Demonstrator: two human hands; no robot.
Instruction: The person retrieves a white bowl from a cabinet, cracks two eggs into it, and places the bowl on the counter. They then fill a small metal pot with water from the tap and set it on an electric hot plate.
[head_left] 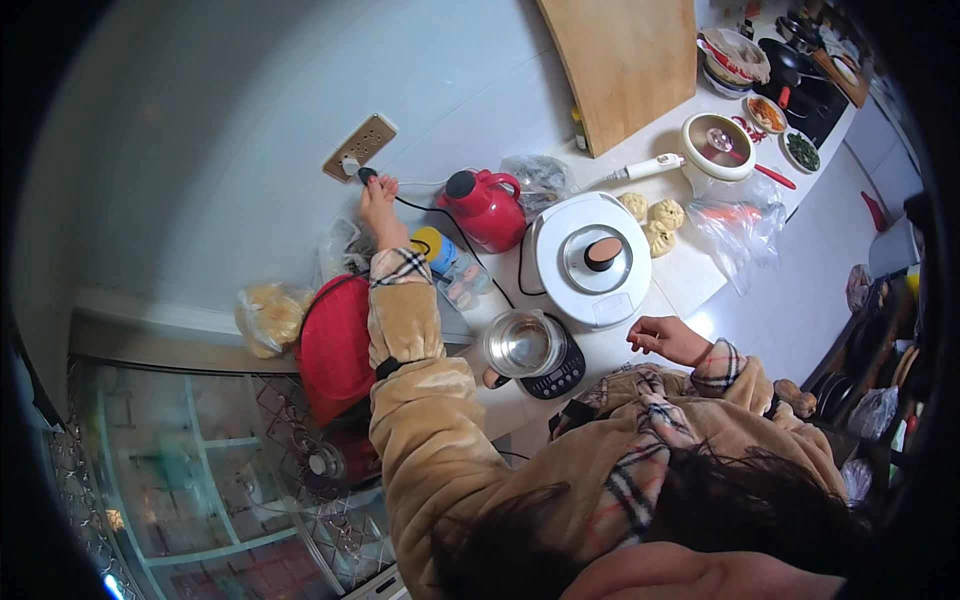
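Note:
My left hand [379, 208] reaches up to the wall and grips a black plug [367, 174] at the brown socket panel [360, 147]. A white plug [350, 165] sits in the panel beside it. The black cord [437, 211] runs down past a red thermos jug [484, 208] toward the counter. My right hand [672, 340] hovers near the counter's front edge, fingers loosely bent and nothing visible in them. Nearest to it are a white round appliance with a lid [566, 292] and a glass kettle [522, 343] on a black base with buttons [560, 378].
Steamed buns [664, 215] lie beside the white appliance. Beyond them are a cream long-handled pot [697, 140], a plastic bag [742, 228] and dishes of food [801, 150]. A wooden board [625, 70] leans on the wall. A red round cover [335, 340] stands left of my left arm.

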